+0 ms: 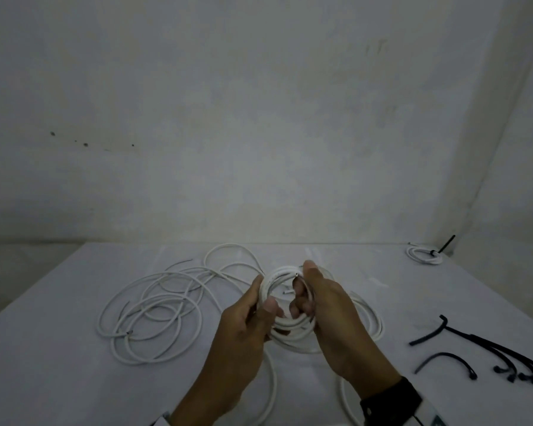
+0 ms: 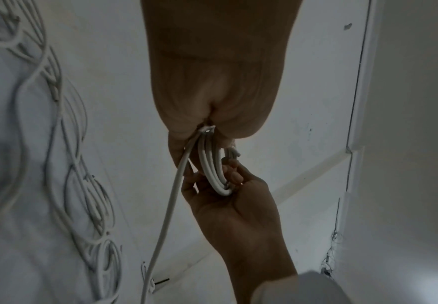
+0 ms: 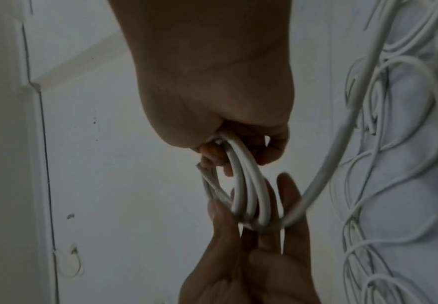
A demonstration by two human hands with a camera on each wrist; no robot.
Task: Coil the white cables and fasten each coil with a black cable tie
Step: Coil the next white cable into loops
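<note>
Hands first: we see our left hand (image 1: 246,315) and right hand (image 1: 323,302) meeting over the white table (image 1: 59,348), both closed around one small coil (image 1: 285,290) of white cable. The coil is held up off the table between us, roughly round, several smooth loops stacked close together. Our left hand grips its left side, thumb across the front of the loops and fingers curled behind; our right hand grips the right side, fingers hooked through the middle of the ring. A cut cable end (image 1: 296,274) pokes out near the top of the coil, just beside our right fingers.

From the right wrist view the loops look thick, glossy and evenly curved — a long free strand (image 3: 342,133) runs away from the bundle toward the table.

Left of the hands, loose white cable (image 1: 154,309) sprawls over the table in wide overlapping loops, not yet gathered. More loops lie under and behind our right hand.

To the right, well apart from the coil, a bunch of black cable ties (image 1: 505,355) lies on the table, some curved. At the far right corner sits a finished coil (image 1: 423,255) — small, white, with a black tie around it whose tail sticks up.
</note>
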